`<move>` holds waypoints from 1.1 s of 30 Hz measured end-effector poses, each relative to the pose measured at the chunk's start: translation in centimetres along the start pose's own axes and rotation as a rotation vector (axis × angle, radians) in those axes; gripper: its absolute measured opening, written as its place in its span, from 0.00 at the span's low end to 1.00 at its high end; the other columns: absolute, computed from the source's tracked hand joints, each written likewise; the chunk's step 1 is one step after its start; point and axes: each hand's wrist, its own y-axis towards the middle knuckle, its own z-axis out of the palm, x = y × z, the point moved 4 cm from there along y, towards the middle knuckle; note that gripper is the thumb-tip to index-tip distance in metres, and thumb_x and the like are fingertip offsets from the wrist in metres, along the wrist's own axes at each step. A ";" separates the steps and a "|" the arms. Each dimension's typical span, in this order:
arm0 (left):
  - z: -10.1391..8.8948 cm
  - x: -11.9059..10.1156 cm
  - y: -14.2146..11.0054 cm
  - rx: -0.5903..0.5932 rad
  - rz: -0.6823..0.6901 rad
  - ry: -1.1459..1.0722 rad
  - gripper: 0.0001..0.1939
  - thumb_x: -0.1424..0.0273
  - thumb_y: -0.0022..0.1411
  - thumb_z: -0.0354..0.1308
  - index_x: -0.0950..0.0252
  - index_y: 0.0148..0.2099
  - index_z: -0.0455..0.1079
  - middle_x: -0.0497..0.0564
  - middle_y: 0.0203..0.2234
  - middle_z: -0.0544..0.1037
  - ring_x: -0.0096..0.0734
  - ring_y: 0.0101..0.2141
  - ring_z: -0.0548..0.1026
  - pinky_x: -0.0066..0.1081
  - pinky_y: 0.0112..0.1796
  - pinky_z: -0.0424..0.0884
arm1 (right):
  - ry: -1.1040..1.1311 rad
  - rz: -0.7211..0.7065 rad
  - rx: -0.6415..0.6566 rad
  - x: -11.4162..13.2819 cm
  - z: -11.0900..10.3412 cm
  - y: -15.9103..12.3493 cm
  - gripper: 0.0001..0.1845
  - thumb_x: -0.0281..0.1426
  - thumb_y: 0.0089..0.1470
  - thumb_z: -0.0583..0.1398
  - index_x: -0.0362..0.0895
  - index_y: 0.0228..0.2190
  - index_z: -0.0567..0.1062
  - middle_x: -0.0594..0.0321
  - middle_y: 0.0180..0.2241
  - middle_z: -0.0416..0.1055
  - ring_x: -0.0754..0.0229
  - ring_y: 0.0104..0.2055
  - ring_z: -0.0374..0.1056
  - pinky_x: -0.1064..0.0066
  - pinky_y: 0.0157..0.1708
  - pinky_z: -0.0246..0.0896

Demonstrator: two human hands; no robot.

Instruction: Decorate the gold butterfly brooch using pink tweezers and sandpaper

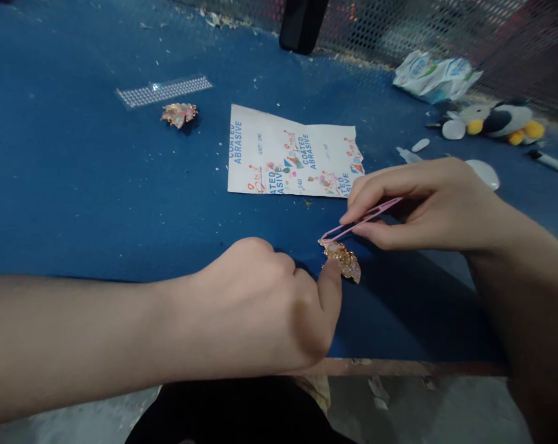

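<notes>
Left hand (269, 302) is steadying jagged metallic-gold ornament (349, 262), pinch hidden; right hand (438, 203) is pinching slim pink tweezers (368, 216), ideally lightly.

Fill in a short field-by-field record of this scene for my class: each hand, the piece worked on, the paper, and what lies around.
Left hand: curled, one digit touching the gold-coloured ornament
Right hand: holding pink tweezers, tips at the ornament's upper edge
Paper: white, printed "COATED ABRASIVE", small coloured pieces on it
Far left: second ornament beside a gem strip
Far right: soft toy, packet
Surface: blue table
</notes>
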 end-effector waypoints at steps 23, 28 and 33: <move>0.0 -0.1 0.0 -0.013 0.000 0.019 0.24 0.73 0.58 0.60 0.82 0.55 0.76 0.49 0.15 0.73 0.33 0.14 0.67 0.33 0.11 0.60 | -0.009 0.021 0.054 1.0 0.8 -0.2 0.05 0.33 0.49 0.72 0.51 0.32 0.85 0.62 0.30 0.80 0.60 0.29 0.74 0.67 0.25 0.67; 0.0 -0.1 0.0 -0.013 0.000 0.010 0.25 0.73 0.58 0.61 0.82 0.55 0.76 0.49 0.15 0.73 0.33 0.14 0.68 0.33 0.11 0.61 | -0.026 0.035 0.059 1.1 0.7 -0.2 0.05 0.34 0.49 0.72 0.52 0.32 0.85 0.63 0.30 0.80 0.60 0.28 0.74 0.68 0.25 0.67; -0.1 -0.1 0.0 -0.009 0.006 0.010 0.24 0.73 0.58 0.60 0.81 0.55 0.76 0.48 0.15 0.72 0.33 0.14 0.68 0.33 0.11 0.61 | -0.051 0.046 0.071 1.0 0.7 -0.2 0.05 0.35 0.49 0.72 0.53 0.31 0.85 0.64 0.30 0.80 0.59 0.29 0.74 0.68 0.26 0.67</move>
